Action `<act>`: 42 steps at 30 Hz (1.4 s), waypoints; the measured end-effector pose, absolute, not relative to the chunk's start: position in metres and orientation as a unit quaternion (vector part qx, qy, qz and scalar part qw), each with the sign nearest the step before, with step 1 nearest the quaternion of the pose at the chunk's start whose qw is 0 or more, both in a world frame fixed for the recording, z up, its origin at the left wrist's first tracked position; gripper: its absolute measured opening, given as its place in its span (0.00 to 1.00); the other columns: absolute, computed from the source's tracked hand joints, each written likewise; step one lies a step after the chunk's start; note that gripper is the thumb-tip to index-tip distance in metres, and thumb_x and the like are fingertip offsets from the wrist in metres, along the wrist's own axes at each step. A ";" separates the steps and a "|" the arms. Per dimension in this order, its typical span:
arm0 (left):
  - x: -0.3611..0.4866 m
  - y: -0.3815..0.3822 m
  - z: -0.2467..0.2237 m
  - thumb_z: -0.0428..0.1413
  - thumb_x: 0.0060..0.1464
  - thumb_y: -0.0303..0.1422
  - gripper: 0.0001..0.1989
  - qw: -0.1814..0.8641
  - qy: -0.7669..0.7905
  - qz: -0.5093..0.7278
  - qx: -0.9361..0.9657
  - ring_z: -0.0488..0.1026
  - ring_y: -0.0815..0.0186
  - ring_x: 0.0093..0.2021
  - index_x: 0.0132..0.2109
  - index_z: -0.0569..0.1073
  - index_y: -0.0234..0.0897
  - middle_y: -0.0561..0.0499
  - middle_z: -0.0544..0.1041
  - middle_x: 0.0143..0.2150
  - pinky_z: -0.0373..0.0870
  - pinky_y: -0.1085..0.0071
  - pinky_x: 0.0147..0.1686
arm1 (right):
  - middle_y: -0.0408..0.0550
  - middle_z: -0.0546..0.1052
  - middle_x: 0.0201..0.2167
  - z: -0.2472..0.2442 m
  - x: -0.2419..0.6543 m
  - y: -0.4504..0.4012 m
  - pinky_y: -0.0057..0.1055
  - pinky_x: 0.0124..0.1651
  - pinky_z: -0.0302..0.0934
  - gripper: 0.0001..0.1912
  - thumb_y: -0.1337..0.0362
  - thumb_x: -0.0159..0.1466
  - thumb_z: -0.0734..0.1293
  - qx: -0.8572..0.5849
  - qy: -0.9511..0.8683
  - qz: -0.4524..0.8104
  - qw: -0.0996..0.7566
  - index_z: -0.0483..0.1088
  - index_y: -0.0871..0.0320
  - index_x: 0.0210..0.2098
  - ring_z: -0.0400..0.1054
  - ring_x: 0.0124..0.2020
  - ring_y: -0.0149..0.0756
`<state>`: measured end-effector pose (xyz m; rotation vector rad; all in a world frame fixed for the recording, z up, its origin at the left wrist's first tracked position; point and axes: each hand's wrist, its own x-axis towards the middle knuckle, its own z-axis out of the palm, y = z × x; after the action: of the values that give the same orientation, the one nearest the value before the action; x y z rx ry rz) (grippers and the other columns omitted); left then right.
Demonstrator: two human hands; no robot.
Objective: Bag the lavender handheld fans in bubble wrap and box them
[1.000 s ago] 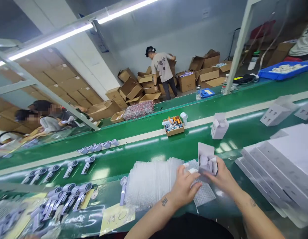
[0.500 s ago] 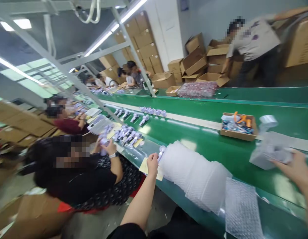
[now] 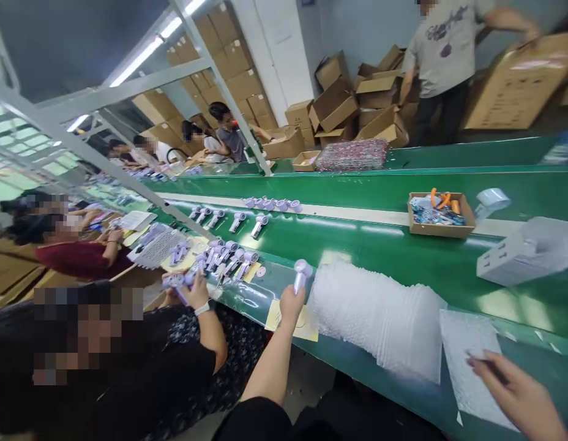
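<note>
My L grip [image 3: 292, 305] is closed round a small fan's [image 3: 303, 269] handle, head up, just beside the bubble-wrap stack's [image 3: 380, 318] left end, over the tabletop [image 3: 277, 282]. R grip [image 3: 513, 383] is half-curled over a loose sheet [image 3: 467, 337]; can't tell if it's pinching. IMO best: firm handle hold, avoid snagging the stack, keep sheet flat.
</note>
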<state>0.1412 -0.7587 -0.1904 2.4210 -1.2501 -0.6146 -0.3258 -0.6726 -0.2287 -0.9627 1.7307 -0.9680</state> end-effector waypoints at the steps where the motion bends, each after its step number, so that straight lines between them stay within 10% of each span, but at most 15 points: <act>1: 0.131 -0.757 -0.183 0.47 0.54 0.42 0.15 0.214 -0.451 -0.229 0.836 0.70 0.59 0.39 0.34 0.70 0.34 0.45 0.73 0.33 0.62 0.69 0.36 | 0.58 0.76 0.32 -0.222 -0.303 -0.661 0.52 0.38 0.64 0.15 0.54 0.37 0.74 -0.361 0.695 -0.394 0.481 0.74 0.45 0.26 0.71 0.30 0.51; 5: 0.042 -0.738 -0.167 0.51 0.50 0.47 0.18 0.379 -0.433 -0.482 0.661 0.65 0.68 0.26 0.32 0.70 0.33 0.53 0.67 0.24 0.60 0.74 0.27 | 0.52 0.77 0.41 -0.189 -0.232 -0.645 0.47 0.44 0.65 0.23 0.54 0.46 0.74 -0.172 0.557 -0.477 0.658 0.71 0.50 0.41 0.72 0.41 0.47; 8: -0.051 -0.705 -0.172 0.54 0.48 0.47 0.19 0.294 -0.459 -0.643 0.539 0.63 0.71 0.25 0.33 0.70 0.32 0.54 0.67 0.24 0.60 0.75 0.25 | 0.49 0.74 0.49 -0.178 -0.223 -0.650 0.44 0.48 0.65 0.24 0.50 0.49 0.72 -0.088 0.443 -0.561 0.694 0.69 0.51 0.42 0.69 0.48 0.45; 11: -0.124 -0.674 -0.185 0.50 0.53 0.47 0.20 0.142 -0.562 -0.685 0.441 0.63 0.71 0.24 0.35 0.71 0.31 0.53 0.68 0.24 0.61 0.75 0.25 | 0.48 0.78 0.36 -0.178 -0.255 -0.643 0.40 0.43 0.68 0.23 0.51 0.46 0.74 -0.028 0.475 -0.614 0.630 0.70 0.55 0.38 0.72 0.40 0.43; 19: -0.206 -0.653 -0.213 0.52 0.54 0.43 0.15 0.157 -0.830 -0.367 0.389 0.70 0.66 0.45 0.31 0.74 0.35 0.47 0.75 0.38 0.65 0.71 0.40 | 0.42 0.78 0.28 -0.184 -0.378 -0.547 0.32 0.32 0.71 0.24 0.59 0.44 0.77 0.053 0.559 -0.648 0.515 0.68 0.53 0.39 0.73 0.27 0.36; 28: -0.224 -0.666 -0.209 0.50 0.60 0.37 0.14 0.109 -0.706 -0.534 0.453 0.70 0.64 0.45 0.49 0.69 0.36 0.45 0.69 0.50 0.70 0.62 0.44 | 0.42 0.75 0.29 -0.193 -0.370 -0.533 0.29 0.31 0.70 0.21 0.65 0.51 0.74 -0.001 0.487 -0.523 0.700 0.67 0.54 0.43 0.72 0.31 0.34; 35: -0.228 -0.674 -0.214 0.47 0.59 0.34 0.11 0.131 -0.667 -0.549 0.486 0.68 0.69 0.30 0.37 0.71 0.31 0.52 0.71 0.29 0.67 0.71 0.33 | 0.44 0.74 0.25 -0.183 -0.381 -0.573 0.29 0.26 0.67 0.20 0.62 0.50 0.73 -0.066 0.494 -0.466 0.731 0.67 0.58 0.41 0.70 0.23 0.33; 42: -0.209 -0.675 -0.189 0.45 0.56 0.28 0.09 0.188 -0.897 -0.310 0.252 0.64 0.63 0.36 0.35 0.71 0.34 0.47 0.68 0.30 0.64 0.67 0.37 | 0.43 0.74 0.28 -0.178 -0.379 -0.574 0.33 0.24 0.68 0.25 0.65 0.48 0.74 -0.036 0.513 -0.479 0.711 0.64 0.54 0.43 0.71 0.27 0.38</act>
<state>-0.2087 -0.6747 -0.1894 0.7092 -2.5248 -0.8709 -0.3786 -0.5736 -0.1780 -0.0799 1.1367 -1.0631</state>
